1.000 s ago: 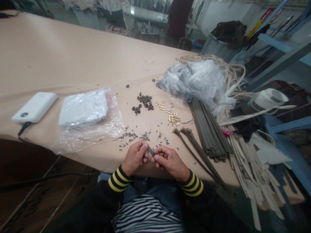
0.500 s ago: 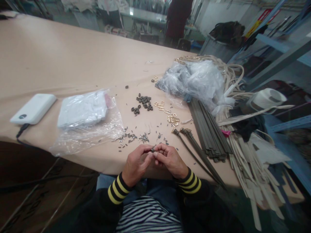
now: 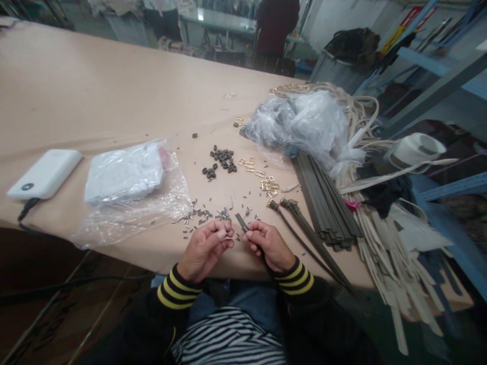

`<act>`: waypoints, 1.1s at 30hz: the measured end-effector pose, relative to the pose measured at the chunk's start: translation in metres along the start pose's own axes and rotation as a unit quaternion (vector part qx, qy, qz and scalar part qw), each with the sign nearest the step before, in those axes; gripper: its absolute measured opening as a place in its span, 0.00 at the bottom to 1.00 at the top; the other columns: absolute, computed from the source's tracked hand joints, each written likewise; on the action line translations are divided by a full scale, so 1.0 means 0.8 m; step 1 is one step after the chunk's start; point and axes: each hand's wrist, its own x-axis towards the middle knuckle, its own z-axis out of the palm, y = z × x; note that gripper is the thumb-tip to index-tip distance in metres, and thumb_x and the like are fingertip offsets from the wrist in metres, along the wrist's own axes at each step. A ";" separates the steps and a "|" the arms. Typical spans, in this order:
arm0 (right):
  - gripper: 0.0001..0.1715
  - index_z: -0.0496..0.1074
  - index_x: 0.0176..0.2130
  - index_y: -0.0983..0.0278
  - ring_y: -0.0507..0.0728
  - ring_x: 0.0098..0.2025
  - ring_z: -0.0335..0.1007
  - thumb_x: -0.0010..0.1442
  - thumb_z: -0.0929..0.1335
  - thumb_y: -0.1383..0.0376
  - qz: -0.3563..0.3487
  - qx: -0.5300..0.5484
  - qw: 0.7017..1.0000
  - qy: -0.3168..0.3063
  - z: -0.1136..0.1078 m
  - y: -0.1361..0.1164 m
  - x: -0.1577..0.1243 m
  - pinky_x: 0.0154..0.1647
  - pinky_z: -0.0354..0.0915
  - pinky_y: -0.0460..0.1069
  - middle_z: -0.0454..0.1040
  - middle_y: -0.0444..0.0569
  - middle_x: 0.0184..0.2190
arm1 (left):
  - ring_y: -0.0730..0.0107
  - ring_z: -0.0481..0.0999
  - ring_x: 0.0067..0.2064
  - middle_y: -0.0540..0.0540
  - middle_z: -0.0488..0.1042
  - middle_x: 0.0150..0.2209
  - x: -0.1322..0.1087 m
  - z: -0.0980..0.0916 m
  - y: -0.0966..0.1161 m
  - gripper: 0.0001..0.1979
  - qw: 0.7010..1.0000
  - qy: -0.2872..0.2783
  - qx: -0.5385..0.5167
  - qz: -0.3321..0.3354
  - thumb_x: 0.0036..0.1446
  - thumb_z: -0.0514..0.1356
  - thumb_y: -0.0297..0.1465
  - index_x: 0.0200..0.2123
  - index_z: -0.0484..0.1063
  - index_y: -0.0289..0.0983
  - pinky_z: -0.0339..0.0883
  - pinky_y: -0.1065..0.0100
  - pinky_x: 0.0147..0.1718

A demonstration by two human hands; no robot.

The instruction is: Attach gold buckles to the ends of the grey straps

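Note:
My right hand (image 3: 269,245) pinches a dark olive strap (image 3: 241,221) near one end. The strap's tip sticks up past my thumb, and the rest runs down behind the hand toward my lap. My left hand (image 3: 207,249) is a short way to the left, apart from the strap. Its thumb and fingertips press together; whatever is between them is too small to name. Just beyond my hands lie scattered small dark and silvery pieces (image 3: 205,214). Farther off are a pile of dark loops (image 3: 222,158) and several gold buckle frames (image 3: 270,185).
On the right lie a stack of olive straps (image 3: 327,203), buckled straps (image 3: 304,228), plastic bags (image 3: 297,121) and pale strips (image 3: 399,274). A bagged white packet (image 3: 124,175) and a white power bank (image 3: 45,173) are on the left. A person (image 3: 276,30) stands beyond the table.
My hands were together around a small dark piece; now they are apart, the left shifted left. The strap end in my right hand now shows plainly. The view has shifted slightly.

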 end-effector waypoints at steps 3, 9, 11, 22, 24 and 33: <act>0.12 0.62 0.27 0.66 0.43 0.14 0.56 0.44 0.69 0.63 0.011 0.037 0.999 -0.017 -0.003 -0.001 0.001 0.11 0.51 0.38 0.70 0.41 0.20 | 0.65 0.66 0.40 0.44 0.64 0.35 0.009 -0.013 0.003 0.05 0.976 0.134 0.164 0.048 0.47 0.55 0.31 0.28 0.64 0.35 0.64 0.62 0.37; 0.14 0.63 0.28 0.67 0.43 0.15 0.58 0.43 0.70 0.62 0.027 0.050 0.998 -0.032 0.001 0.001 0.003 0.12 0.52 0.39 0.71 0.42 0.21 | 0.62 0.68 0.42 0.39 0.67 0.40 0.026 -0.018 -0.007 0.15 0.924 0.176 0.332 0.073 0.51 0.51 0.32 0.41 0.66 0.32 0.64 0.59 0.40; 0.14 0.63 0.28 0.67 0.43 0.15 0.58 0.43 0.69 0.61 0.025 0.042 0.998 -0.034 0.001 0.002 0.005 0.13 0.53 0.39 0.71 0.42 0.21 | 0.68 0.71 0.31 0.45 0.71 0.31 0.030 -0.011 -0.010 0.16 0.956 0.110 0.271 0.004 0.51 0.51 0.35 0.40 0.66 0.32 0.66 0.65 0.31; 0.14 0.59 0.25 0.65 0.43 0.12 0.49 0.53 0.62 0.57 -0.005 -0.143 0.989 -0.048 -0.008 0.003 0.015 0.12 0.48 0.40 0.62 0.37 0.13 | 0.73 0.68 0.26 0.50 0.69 0.22 0.058 -0.012 0.003 0.09 0.904 -0.019 0.423 0.062 0.54 0.50 0.31 0.26 0.67 0.36 0.62 0.72 0.28; 0.15 0.58 0.26 0.65 0.44 0.12 0.50 0.51 0.63 0.55 0.006 -0.139 0.989 -0.043 -0.006 0.001 0.017 0.13 0.50 0.41 0.62 0.37 0.13 | 0.69 0.69 0.31 0.46 0.70 0.28 0.084 -0.031 0.012 0.10 0.858 0.047 0.499 0.114 0.55 0.49 0.31 0.30 0.67 0.36 0.62 0.69 0.33; 0.19 0.57 0.26 0.64 0.44 0.12 0.52 0.49 0.64 0.52 0.010 -0.109 0.993 -0.033 -0.004 0.001 0.019 0.12 0.52 0.41 0.66 0.40 0.17 | 0.62 0.65 0.38 0.44 0.64 0.31 0.176 -0.077 0.014 0.05 0.782 0.084 0.601 0.143 0.49 0.51 0.23 0.25 0.64 0.36 0.60 0.63 0.38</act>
